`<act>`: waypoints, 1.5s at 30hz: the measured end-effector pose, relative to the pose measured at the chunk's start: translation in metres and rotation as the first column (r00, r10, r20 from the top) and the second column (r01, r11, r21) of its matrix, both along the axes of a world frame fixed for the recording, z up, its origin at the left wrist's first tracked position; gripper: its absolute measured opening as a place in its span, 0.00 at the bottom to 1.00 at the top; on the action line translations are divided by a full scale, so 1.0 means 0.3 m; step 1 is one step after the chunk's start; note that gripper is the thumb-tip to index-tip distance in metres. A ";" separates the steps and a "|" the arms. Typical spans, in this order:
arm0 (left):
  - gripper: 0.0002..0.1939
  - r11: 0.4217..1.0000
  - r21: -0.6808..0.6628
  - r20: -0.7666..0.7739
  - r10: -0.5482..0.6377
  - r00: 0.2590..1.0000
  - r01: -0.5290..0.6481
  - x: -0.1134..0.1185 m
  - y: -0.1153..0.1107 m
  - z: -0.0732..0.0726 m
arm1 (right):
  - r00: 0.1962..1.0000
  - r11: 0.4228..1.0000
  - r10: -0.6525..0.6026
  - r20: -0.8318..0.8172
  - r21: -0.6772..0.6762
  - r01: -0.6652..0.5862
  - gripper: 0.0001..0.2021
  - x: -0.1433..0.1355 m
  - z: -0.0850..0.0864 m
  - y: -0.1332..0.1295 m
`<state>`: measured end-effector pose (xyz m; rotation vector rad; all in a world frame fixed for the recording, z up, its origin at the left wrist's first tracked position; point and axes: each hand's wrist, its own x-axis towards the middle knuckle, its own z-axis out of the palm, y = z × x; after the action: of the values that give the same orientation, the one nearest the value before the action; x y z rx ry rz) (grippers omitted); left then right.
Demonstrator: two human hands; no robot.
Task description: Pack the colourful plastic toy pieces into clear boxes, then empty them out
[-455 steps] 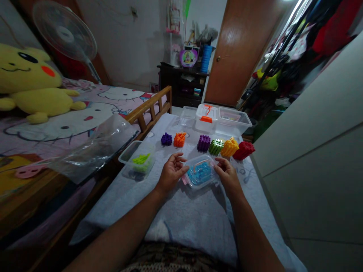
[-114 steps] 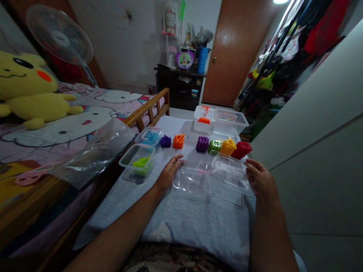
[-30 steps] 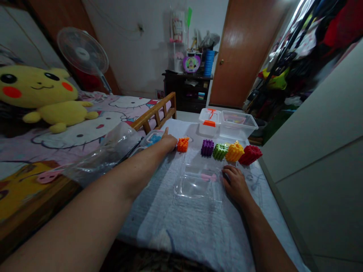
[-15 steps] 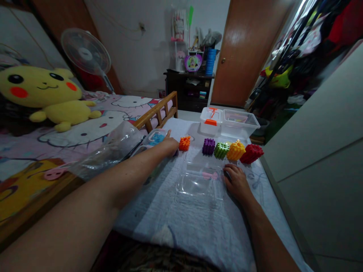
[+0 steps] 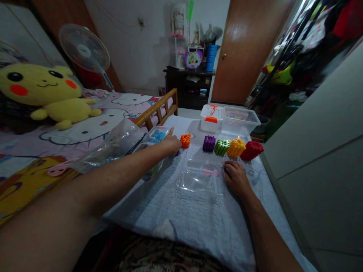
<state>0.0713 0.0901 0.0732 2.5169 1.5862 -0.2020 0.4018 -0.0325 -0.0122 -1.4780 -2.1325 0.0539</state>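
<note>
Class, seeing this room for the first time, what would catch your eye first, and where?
Probably the big yellow plush toy, on the patterned bed at the picture's left. Next comes the colourful row beyond the clear container: purple block, green block, yellow block and red block. Then the left hand, just left of the orange block, and the right hand, by the clear container's right side.

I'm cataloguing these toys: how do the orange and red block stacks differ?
The orange block stack looks compact; the red block stack looks longer. The orange one sits beside the left hand; the red one is the rightmost stack. Both have notched edges.
</note>
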 end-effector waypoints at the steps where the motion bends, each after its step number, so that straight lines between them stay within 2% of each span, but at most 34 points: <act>1: 0.17 1.000 0.020 -0.014 -0.019 1.000 0.019 0.004 -0.014 0.019 | 1.000 1.000 -0.001 0.004 -0.002 0.001 0.11 0.001 -0.001 0.001; 4: 0.15 0.997 0.035 -0.004 -0.065 0.998 0.065 0.021 -0.060 0.085 | 1.000 1.000 -0.001 0.010 -0.016 0.001 0.11 0.003 -0.002 0.001; 8: 0.12 0.997 0.001 0.216 -0.069 0.974 0.071 0.064 -0.128 0.163 | 1.000 1.000 -0.011 0.001 -0.025 0.011 0.11 0.002 -0.003 0.001; 10: 0.10 0.995 0.007 0.313 -0.099 0.944 0.102 0.101 -0.171 0.184 | 1.000 1.000 -0.010 -0.016 -0.028 0.010 0.11 -0.003 0.003 -0.001; 13: 0.10 0.974 0.029 0.332 -0.220 0.917 0.223 0.175 -0.251 0.196 | 0.997 1.000 -0.018 -0.078 -0.017 0.017 0.11 -0.013 0.030 -0.009; 15: 0.12 0.963 0.019 0.346 -0.258 0.902 0.268 0.230 -0.307 0.198 | 0.983 0.999 -0.036 -0.179 0.005 0.037 0.12 -0.021 0.058 -0.018; 17: 0.15 0.963 -0.001 0.347 -0.253 0.903 0.270 0.284 -0.355 0.199 | 0.937 0.999 -0.048 -0.345 -0.024 0.042 0.13 -0.030 0.087 -0.032; 21: 0.18 0.956 -0.039 0.075 -0.289 0.954 0.292 0.363 -0.408 0.205 | 0.717 0.972 -0.073 -0.694 -0.211 -0.105 0.17 -0.063 0.132 -0.060; 23: 0.19 0.946 -0.052 -0.031 -0.322 0.946 0.320 0.381 -0.416 0.207 | 0.617 0.939 -0.115 -0.778 -0.289 -0.189 0.19 -0.087 0.144 -0.070; 25: 0.19 0.938 -0.064 -0.081 -0.345 0.935 0.341 0.390 -0.419 0.203 | 0.564 0.904 -0.168 -0.808 -0.355 -0.240 0.19 -0.112 0.149 -0.076; 31: 0.20 0.934 -0.087 -0.103 -0.354 0.930 0.346 0.408 -0.436 0.156 | 0.526 0.846 -0.230 -0.819 -0.435 -0.308 0.19 -0.162 0.145 -0.081; 38: 0.22 0.909 -0.119 -0.024 -0.404 0.914 0.399 0.406 -0.443 0.102 | 0.452 0.810 -0.272 -0.850 -0.455 -0.369 0.20 -0.174 0.129 -0.080; 42: 0.22 0.903 -0.156 0.032 -0.400 0.916 0.400 0.394 -0.428 0.086 | 0.440 0.805 -0.274 -0.855 -0.454 -0.382 0.20 -0.172 0.113 -0.076; 45: 0.26 0.889 -0.209 0.100 -0.396 0.913 0.408 0.378 -0.412 0.088 | 0.440 0.801 -0.270 -0.856 -0.454 -0.392 0.19 -0.168 0.100 -0.073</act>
<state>0.1848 -0.0333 0.0998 2.6086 0.9388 -0.3389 0.3514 -0.0545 0.0179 -1.1729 -1.2235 1.3886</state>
